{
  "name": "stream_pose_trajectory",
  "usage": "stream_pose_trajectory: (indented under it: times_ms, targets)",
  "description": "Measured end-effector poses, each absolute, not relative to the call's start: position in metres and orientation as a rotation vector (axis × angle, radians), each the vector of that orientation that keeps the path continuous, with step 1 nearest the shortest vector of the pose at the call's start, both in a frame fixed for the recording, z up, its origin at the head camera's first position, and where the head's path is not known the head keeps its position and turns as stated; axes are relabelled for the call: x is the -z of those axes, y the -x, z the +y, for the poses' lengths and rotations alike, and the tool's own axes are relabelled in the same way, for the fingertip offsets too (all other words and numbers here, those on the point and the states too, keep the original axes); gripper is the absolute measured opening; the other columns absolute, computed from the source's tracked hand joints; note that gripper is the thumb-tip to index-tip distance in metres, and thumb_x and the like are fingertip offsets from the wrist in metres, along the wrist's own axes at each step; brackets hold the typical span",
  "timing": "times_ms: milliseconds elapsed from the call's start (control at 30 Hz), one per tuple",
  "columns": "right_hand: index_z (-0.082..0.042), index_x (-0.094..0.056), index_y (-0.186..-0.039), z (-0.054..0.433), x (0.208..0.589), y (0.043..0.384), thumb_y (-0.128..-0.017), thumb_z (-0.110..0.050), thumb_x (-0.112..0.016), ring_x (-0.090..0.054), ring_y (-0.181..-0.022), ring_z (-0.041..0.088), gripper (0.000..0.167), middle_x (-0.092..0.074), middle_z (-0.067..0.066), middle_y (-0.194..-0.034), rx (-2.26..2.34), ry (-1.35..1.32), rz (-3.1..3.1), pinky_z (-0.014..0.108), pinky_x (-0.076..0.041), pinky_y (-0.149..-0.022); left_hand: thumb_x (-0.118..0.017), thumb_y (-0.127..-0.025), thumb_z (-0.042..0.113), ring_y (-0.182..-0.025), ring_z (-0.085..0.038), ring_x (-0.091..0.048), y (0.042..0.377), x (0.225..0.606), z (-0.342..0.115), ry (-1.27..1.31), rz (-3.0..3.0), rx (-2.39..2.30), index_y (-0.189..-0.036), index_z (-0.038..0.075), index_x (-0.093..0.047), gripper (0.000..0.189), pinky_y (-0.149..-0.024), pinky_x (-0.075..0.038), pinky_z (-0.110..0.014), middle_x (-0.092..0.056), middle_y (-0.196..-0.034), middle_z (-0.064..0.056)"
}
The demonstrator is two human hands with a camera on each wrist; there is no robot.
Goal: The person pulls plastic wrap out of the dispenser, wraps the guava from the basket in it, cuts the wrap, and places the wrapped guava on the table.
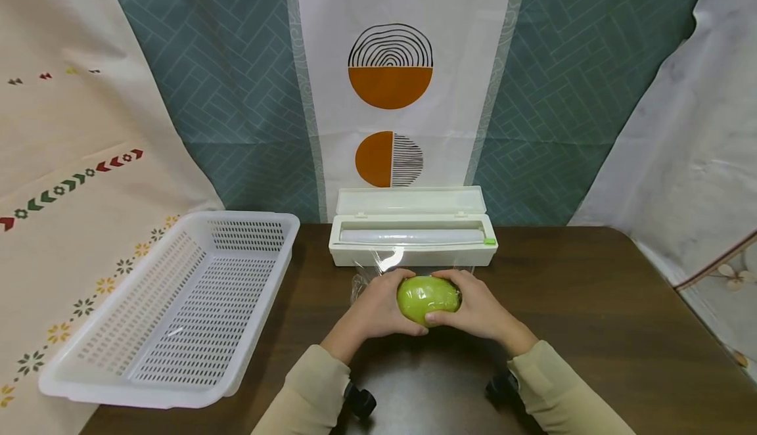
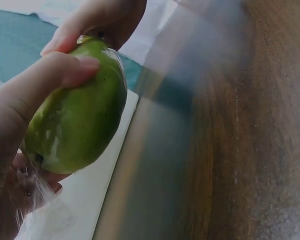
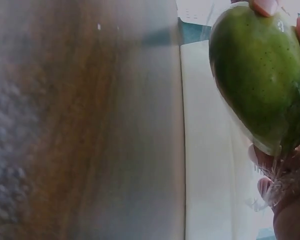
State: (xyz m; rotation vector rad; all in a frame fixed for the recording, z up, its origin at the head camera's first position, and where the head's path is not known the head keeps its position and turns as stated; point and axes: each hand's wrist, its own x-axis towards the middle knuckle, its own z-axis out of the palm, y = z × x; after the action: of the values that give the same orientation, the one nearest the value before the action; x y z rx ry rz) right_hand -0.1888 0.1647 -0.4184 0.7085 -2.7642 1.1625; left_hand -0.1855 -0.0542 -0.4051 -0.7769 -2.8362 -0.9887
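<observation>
Low in the middle of the head view, I see the left hand (image 1: 376,308) and right hand (image 1: 481,307) curled round the glossy green oval fruit (image 1: 424,298), whose loose clear plastic film (image 2: 37,192) I'd smooth flat gently.

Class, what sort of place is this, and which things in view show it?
Probably an indoor tabletop workspace, perhaps at home: patterned cloths hang behind a dark wood-look table, which bears an open white film dispenser.

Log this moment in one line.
left hand: grips green fruit; right hand: grips green fruit; clear film: on fruit; white box: lid open
</observation>
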Motion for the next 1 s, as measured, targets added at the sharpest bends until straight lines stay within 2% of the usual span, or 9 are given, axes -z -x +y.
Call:
stream_pose_trajectory:
  times_ms: [133, 300, 600, 1000]
  targets:
    - [-0.017, -0.056, -0.125, 0.164, 0.417, 0.188, -0.07, -0.052, -0.078, -0.052, -0.089, 0.014, 0.069, -0.059, 0.002, -0.114, -1.154, -0.707, -2.753, 0.03, -0.046, -0.07, -0.084, -0.057, 0.049, -0.089, -0.01, -0.057, 0.184, 0.407, -0.055, 0.78, -2.812, 1.01, -0.128, 0.013, -0.053, 0.085, -0.073, -0.048, -0.024, -0.063, -0.113, 0.002]
    - [-0.015, -0.059, -0.121, 0.164, 0.418, 0.187, -0.073, -0.047, -0.077, -0.052, -0.084, 0.011, 0.061, -0.061, 0.0, -0.105, -1.131, -0.704, -2.714, 0.027, -0.045, -0.067, -0.083, -0.058, 0.052, -0.086, -0.01, -0.057, 0.181, 0.409, -0.056, 0.743, -2.797, 1.094, -0.131, 0.012, -0.05, 0.089, -0.07, -0.048, -0.023, -0.063, -0.11, 0.001]
    - [-0.01, -0.062, -0.117, 0.163, 0.421, 0.183, -0.077, -0.038, -0.074, -0.053, -0.082, 0.01, 0.05, -0.063, 0.003, -0.104, -1.169, -0.677, -2.661, 0.025, -0.046, -0.067, -0.081, -0.06, 0.054, -0.081, -0.008, -0.056, 0.176, 0.41, -0.057, 0.699, -2.755, 1.148, -0.123, 0.014, -0.054, 0.08, -0.065, -0.046, -0.022, -0.063, -0.102, 0.004]
    - [-0.007, -0.065, -0.11, 0.161, 0.414, 0.174, -0.078, -0.034, -0.073, -0.054, -0.08, 0.011, 0.042, -0.065, 0.003, -0.097, -1.199, -0.631, -2.663, 0.023, -0.045, -0.065, -0.079, -0.061, 0.055, -0.074, -0.006, -0.055, 0.169, 0.41, -0.056, 0.709, -2.688, 1.127, -0.116, 0.016, -0.059, 0.07, -0.06, -0.045, -0.019, -0.065, -0.096, 0.006]
